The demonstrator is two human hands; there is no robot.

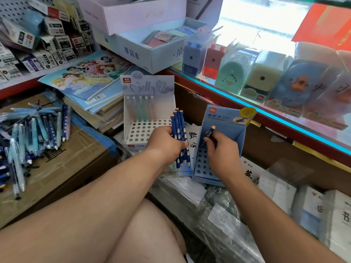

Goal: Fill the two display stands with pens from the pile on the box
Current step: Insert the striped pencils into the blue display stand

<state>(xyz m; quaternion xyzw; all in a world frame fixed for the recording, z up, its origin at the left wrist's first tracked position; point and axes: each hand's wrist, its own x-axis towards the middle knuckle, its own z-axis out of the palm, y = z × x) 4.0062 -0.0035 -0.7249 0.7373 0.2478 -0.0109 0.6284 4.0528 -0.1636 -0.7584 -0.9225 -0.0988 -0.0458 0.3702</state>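
The left hand (165, 143) curls its fingers round a bundle of dark-blue, dimpled plastic pens (179, 130). The right hand (222, 152) pinches one matching pen (211, 132) over the blue perforated cardboard stand (222, 115).

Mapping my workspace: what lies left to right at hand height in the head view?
Pile of pens → white display stand → dark blue pens gripped by left hand → blue display stand, where right hand holds one pen.

Pen pile (38, 130) on box (76, 158), leftmost; rear stand (148, 86) left of front stand (224, 118).
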